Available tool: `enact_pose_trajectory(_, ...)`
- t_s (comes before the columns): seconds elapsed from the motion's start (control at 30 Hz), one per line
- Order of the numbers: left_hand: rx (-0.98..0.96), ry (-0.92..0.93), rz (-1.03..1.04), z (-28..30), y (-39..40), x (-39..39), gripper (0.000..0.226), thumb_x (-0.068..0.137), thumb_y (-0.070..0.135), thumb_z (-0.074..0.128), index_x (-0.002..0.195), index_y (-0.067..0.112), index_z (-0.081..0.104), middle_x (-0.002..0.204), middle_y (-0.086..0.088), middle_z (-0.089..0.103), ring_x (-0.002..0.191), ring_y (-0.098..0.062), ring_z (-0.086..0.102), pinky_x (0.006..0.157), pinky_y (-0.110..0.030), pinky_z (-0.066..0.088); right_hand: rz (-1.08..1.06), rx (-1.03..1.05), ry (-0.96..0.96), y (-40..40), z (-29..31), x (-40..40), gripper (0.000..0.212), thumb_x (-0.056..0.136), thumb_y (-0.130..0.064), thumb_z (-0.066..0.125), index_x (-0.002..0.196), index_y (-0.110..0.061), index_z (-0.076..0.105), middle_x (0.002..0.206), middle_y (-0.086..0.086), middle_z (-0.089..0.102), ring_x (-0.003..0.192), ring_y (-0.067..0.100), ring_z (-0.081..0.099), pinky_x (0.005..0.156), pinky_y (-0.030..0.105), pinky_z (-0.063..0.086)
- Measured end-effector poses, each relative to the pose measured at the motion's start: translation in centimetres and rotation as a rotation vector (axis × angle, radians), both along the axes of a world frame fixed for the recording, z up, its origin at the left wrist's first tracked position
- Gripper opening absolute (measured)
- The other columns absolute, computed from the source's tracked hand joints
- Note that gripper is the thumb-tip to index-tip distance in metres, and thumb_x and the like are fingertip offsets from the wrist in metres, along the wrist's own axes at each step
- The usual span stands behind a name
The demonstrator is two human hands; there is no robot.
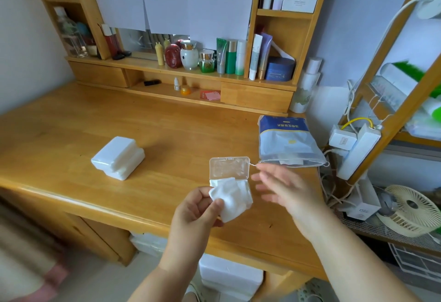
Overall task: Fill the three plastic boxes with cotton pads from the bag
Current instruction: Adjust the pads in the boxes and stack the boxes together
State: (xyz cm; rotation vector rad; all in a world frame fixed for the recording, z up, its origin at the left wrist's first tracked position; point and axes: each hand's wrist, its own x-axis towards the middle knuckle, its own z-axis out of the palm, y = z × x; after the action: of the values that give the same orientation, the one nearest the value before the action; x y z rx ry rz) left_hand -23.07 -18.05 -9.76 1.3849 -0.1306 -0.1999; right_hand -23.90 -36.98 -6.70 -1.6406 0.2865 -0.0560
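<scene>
A small clear plastic box (229, 168) stands on the wooden desk (95, 123) with its lid tipped up, and white cotton pads (232, 196) bulge out of it. My left hand (193, 208) pinches the near corner of those pads between thumb and fingers. My right hand (279, 187) hovers just right of the box, blurred, fingers spread and holding nothing. The blue and white bag (286, 140) of cotton pads lies flat at the desk's right edge, its mouth facing me. Two closed white boxes (118, 157) sit stacked at the desk's left.
A shelf unit with cosmetic bottles and jars (207, 58) runs along the back of the desk. Beyond the right edge are a power strip (353, 144) with cables, a wooden rack and a small fan (410, 208). White foam boxes (229, 275) lie under the desk.
</scene>
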Motion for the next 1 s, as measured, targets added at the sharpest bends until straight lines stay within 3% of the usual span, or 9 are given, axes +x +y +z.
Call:
enact_pose_trajectory(0.07, -0.06, 0.021, -0.036, 0.5, -0.4, -0.3, 0.012, 0.092, -0.002, 0.051, 0.097, 0.003, 0.06, 0.084, -0.01, 0.073, 0.076, -0.019, 0.069, 0.063, -0.024, 0.054, 0.231, 0.113, 0.064, 1.9, 0.2, -1.4, 0.046, 0.076, -0.028, 0.076, 0.118, -0.018, 0.06, 0.106, 0.001, 0.072, 0.095, 0.008, 0.067, 0.075, 0.018, 0.053)
enact_pose_trajectory(0.13, -0.084, 0.032, -0.068, 0.7, -0.5, -0.6, 0.011, 0.092, -0.003, 0.052, 0.099, 0.002, 0.059, 0.088, -0.014, 0.073, 0.081, -0.026, 0.071, 0.068, -0.028, 0.056, 0.256, 0.082, 0.076, 2.9, -0.1, -2.2, 0.038, 0.076, -0.02, 0.077, 0.111, -0.015, 0.063, 0.098, 0.002, 0.074, 0.092, 0.013, 0.069, 0.072, 0.019, 0.054)
enact_pose_trajectory(0.27, 0.145, -0.068, -0.093, 1.0, -0.3, -1.0, 0.025, 0.075, 0.033, 0.071, 0.092, 0.016, 0.066, 0.085, -0.011, 0.072, 0.082, -0.033, 0.067, 0.078, -0.044, 0.054, 0.149, -0.292, -0.002, 3.3, -0.4, -3.0, 0.008, 0.083, -0.018, 0.068, 0.09, -0.018, 0.067, 0.084, 0.007, 0.072, 0.08, 0.027, 0.067, 0.075, 0.042, 0.053)
enact_pose_trajectory(0.37, 0.372, -0.167, -0.071, 1.3, -0.3, -0.8, 0.016, 0.078, 0.038, 0.072, 0.08, 0.022, 0.069, 0.075, -0.007, 0.07, 0.068, -0.023, 0.062, 0.069, -0.042, 0.052, 0.215, -0.487, -0.026, 2.9, -0.5, -3.6, 0.015, 0.076, -0.036, 0.062, 0.08, -0.022, 0.062, 0.069, 0.005, 0.064, 0.057, 0.013, 0.049, 0.055, 0.032, 0.04)
enact_pose_trajectory(0.47, 0.324, -0.109, -0.05, 1.0, -0.6, -1.0, 0.01, 0.085, 0.022, 0.067, 0.078, 0.015, 0.068, 0.074, -0.013, 0.07, 0.065, -0.02, 0.06, 0.062, -0.037, 0.05, 0.089, -0.194, 0.015, 3.0, -1.1, -3.8, 0.002, 0.084, -0.021, 0.065, 0.085, -0.022, 0.066, 0.074, -0.001, 0.07, 0.064, 0.009, 0.06, 0.059, 0.024, 0.047)
enact_pose_trajectory(0.57, 0.222, -0.045, -0.003, 0.0, -1.3, -1.9, 0.009, 0.086, 0.01, 0.066, 0.078, 0.008, 0.063, 0.064, -0.006, 0.067, 0.057, -0.015, 0.06, 0.054, -0.025, 0.051, -0.084, 0.129, 0.032, 3.9, -2.5, -4.3, 0.008, 0.09, -0.007, 0.058, 0.089, -0.009, 0.066, 0.081, 0.012, 0.072, 0.073, 0.021, 0.066, 0.068, 0.038, 0.055)
enact_pose_trajectory(0.77, 0.185, -0.1, 0.128, -1.3, -1.5, -2.2, 0.027, 0.086, -0.001, 0.061, 0.094, 0.024, 0.054, 0.073, -0.003, 0.069, 0.058, -0.018, 0.064, 0.052, -0.027, 0.052, -0.174, -0.112, -0.054, 4.8, -4.3, -4.0, 0.011, 0.089, -0.014, 0.061, 0.094, -0.024, 0.058, 0.069, 0.007, 0.068, 0.056, 0.016, 0.058, 0.06, 0.04, 0.05)
enact_pose_trajectory(0.87, 0.326, -0.235, 0.152, -0.1, -1.3, 0.1, 0.035, 0.085, 0.001, 0.062, 0.083, 0.034, 0.053, 0.074, 0.011, 0.063, 0.054, -0.013, 0.062, 0.053, -0.034, 0.056, -0.213, -0.261, -0.146, 4.3, -3.2, -1.8, 0.024, 0.084, -0.02, 0.066, 0.095, -0.029, 0.047, 0.065, 0.008, 0.064, 0.051, 0.022, 0.055, 0.052, 0.03, 0.043)
enact_pose_trajectory(1.0, 0.569, -0.284, 0.132, 1.5, -1.6, 4.4, 0.021, 0.086, 0.012, 0.059, 0.073, 0.029, 0.059, 0.063, 0.01, 0.062, 0.053, -0.01, 0.061, 0.05, -0.025, 0.049, -0.184, -0.589, -0.237, 3.4, -1.8, 2.0, 0.024, 0.088, -0.023, 0.061, 0.096, -0.027, 0.04, 0.061, 0.001, 0.06, 0.055, 0.012, 0.052, 0.052, 0.026, 0.039)
